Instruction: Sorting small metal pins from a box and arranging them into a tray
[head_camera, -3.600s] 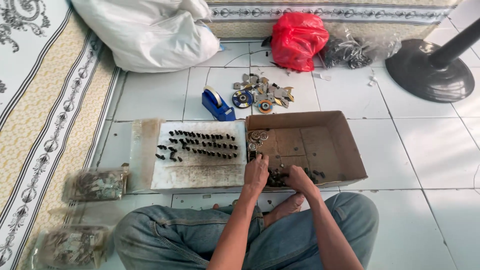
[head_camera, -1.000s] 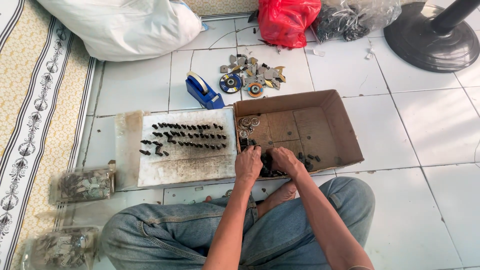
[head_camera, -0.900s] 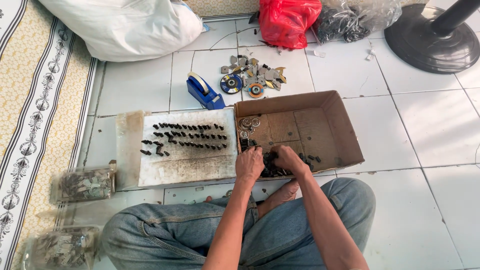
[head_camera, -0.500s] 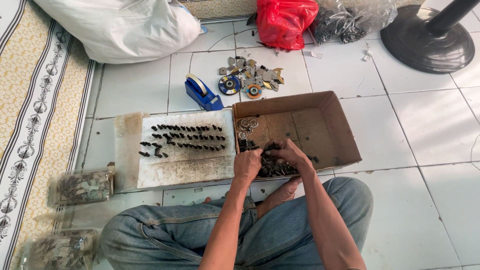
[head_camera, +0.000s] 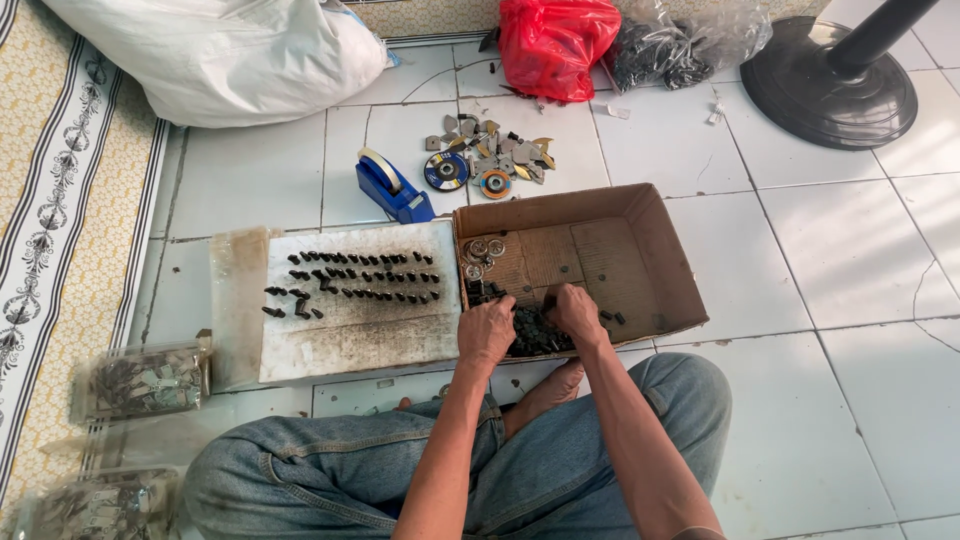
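White tiled floor. On it: an open cardboard box at centre, a white board just left, a blue tape dispenser, scattered metal pieces, a red bag, a black fan base, a patterned mat along the left edge.

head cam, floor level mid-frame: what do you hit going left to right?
Patterned mat → clear bag of metal bits → white board with rows of small dark pieces → left hand → right hand → cardboard box
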